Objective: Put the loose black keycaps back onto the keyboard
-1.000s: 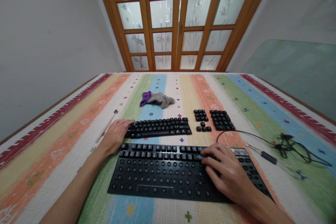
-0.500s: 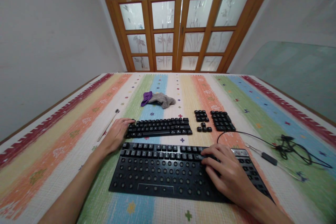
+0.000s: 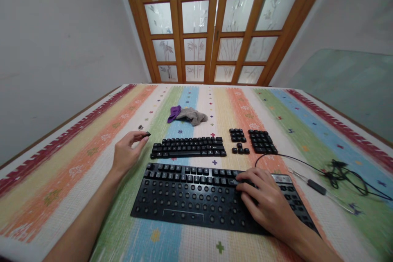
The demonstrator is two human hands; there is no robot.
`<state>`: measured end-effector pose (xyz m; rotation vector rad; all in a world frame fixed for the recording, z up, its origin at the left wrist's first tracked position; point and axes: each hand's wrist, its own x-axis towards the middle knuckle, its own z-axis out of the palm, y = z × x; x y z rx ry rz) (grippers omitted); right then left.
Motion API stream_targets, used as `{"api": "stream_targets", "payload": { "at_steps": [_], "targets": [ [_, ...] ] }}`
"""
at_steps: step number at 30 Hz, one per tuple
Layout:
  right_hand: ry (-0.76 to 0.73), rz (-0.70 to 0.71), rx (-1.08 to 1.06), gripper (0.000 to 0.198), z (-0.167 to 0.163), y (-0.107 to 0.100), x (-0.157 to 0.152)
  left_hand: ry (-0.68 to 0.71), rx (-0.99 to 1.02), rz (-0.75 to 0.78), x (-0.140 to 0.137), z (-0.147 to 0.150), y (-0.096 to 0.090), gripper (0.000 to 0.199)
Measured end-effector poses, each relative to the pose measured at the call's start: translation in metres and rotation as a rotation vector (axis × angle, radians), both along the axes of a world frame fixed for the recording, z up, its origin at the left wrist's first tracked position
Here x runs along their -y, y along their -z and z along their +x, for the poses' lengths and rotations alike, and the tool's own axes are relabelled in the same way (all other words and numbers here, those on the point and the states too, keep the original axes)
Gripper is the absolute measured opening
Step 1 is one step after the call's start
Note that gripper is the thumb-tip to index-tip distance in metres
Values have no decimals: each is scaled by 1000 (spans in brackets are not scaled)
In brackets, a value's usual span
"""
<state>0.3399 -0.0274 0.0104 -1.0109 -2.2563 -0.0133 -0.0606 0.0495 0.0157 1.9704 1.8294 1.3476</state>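
Pinched between the thumb and fingertips of my left hand [image 3: 127, 151] is a small black keycap [image 3: 147, 134], held left of the laid-out rows of loose keycaps [image 3: 188, 147]. A black keyboard [image 3: 196, 200] lies in front of me. Its top two rows carry keycaps, while bare switch posts show in the lower rows of the main block. My right hand [image 3: 262, 196] rests on the keyboard's right part, fingers apart, the fingertips at the right end of the second key row. That hand hides some of the keys below it.
Beyond the keyboard lie a small keycap group [image 3: 237, 135], arrow keycaps [image 3: 240, 150] and number-pad keycaps [image 3: 262, 141]. To the right are a wire-ended tool with a dark handle [image 3: 316, 187] and a coiled black cable [image 3: 337, 174]. A grey and purple cloth [image 3: 192, 115] sits farther back.
My left hand has lifted a keycap away from the left end of the loose rows and moved slightly left, now covering most of the thin stick there. My right hand stays on the keyboard.
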Motion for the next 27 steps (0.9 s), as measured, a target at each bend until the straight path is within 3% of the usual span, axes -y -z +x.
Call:
{"api": "stream_targets", "payload": {
  "at_steps": [4,7,15,20,27],
  "targets": [
    [-3,12,-2,22,1,3,0,17,102,-40,19,2,-15,42],
    [-11,9,21,21,2,4,0,44,60,-89,46,2,-21,42],
    [-8,31,24,22,3,5,-1,108,-102,-145,119,1,2,29],
    [-19,25,41,21,4,6,-2,128,-153,-88,126,4,12,19],
    [-20,33,30,20,4,6,-2,114,-157,-58,122,11,11,17]
  ]
}}
